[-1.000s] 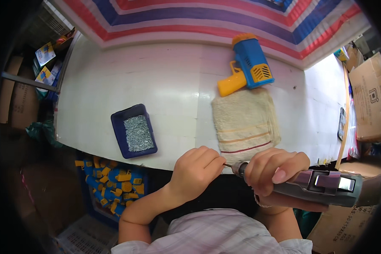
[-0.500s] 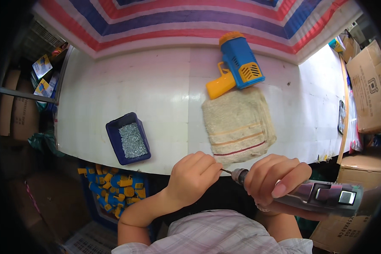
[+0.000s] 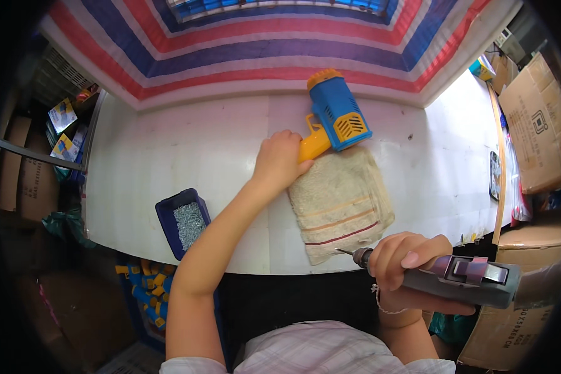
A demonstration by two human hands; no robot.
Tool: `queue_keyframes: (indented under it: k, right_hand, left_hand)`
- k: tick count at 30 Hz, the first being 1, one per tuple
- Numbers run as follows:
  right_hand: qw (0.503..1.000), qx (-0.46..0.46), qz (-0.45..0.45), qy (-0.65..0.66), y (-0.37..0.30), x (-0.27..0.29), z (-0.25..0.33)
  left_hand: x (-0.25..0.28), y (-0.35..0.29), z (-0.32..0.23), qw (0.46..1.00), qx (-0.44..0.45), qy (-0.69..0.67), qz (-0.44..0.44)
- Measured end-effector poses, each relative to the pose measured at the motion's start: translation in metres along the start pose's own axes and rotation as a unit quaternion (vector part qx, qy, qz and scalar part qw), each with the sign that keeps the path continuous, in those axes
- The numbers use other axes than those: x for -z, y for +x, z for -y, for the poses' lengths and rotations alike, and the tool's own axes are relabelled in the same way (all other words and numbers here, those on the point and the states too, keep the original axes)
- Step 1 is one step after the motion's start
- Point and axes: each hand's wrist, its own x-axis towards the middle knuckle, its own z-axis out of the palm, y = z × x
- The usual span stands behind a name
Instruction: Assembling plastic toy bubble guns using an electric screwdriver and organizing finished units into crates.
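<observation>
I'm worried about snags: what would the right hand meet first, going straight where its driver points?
Probably the towel; if the bit passes above it, the left forearm. Height is unclear.

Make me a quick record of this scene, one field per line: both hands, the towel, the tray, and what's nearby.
Left hand: around the end of the yellow handle of a blue-and-yellow toy gun
Right hand: gripping a grey power screwdriver, its bit pointing left
Towel: beige, striped, lying on the white table just nearer than the toy gun
Tray: dark blue, holding small silvery metal pieces, partly behind the left forearm
Nearby: phone at the table's right side; more blue-and-yellow toys below, lower left
</observation>
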Motion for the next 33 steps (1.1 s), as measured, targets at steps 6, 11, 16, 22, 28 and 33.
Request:
queue_keyframes:
  k: [6,11,16,22,28,33]
  right_hand:
    - [1.000,-0.020,-0.009,0.001,-0.003,0.016,0.006]
    - [1.000,-0.010,0.003,0.005,-0.009,0.018,-0.003]
    - [0.997,-0.065,-0.023,-0.015,-0.011,0.017,-0.016]
    - [0.989,-0.118,-0.059,-0.070,-0.014,0.019,-0.028]
    - [0.981,-0.163,-0.029,-0.097,-0.013,0.027,-0.048]
    - [0.996,-0.089,0.018,0.007,-0.013,0.032,-0.065]
  left_hand:
    - [0.075,-0.035,-0.014,0.968,-0.040,-0.133,-0.211]
    - [0.052,-0.070,-0.041,0.990,-0.133,0.029,-0.022]
    - [-0.004,-0.078,-0.046,0.993,-0.105,-0.035,0.031]
    - [-0.012,-0.072,-0.049,0.994,-0.079,-0.036,0.069]
    - [-0.012,-0.074,-0.047,0.993,-0.085,-0.023,0.072]
    - [-0.013,-0.070,-0.047,0.992,-0.073,-0.021,0.097]
